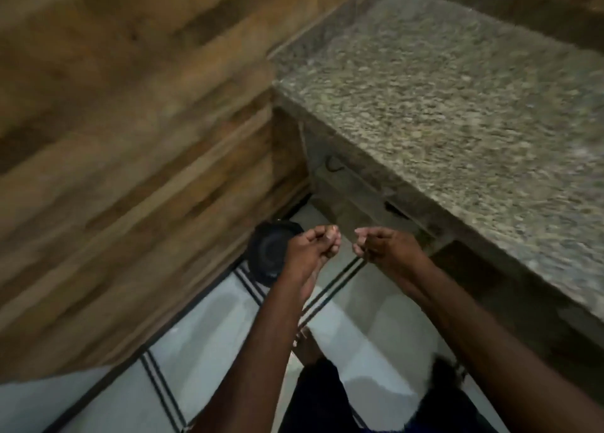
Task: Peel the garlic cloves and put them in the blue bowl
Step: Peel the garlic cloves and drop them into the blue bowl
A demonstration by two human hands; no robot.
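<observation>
Both hands held out over the floor — left hand (312,248) pinching a pale scrap, perhaps a garlic clove (330,231); right hand (382,244) curled, contents unclear — peeling seemingly underway, blue bowl unseen.

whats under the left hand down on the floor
A round black container stands on the tiled floor by the wooden wall; the left hand covers its right edge. Its contents are too dark and blurred to tell.
</observation>
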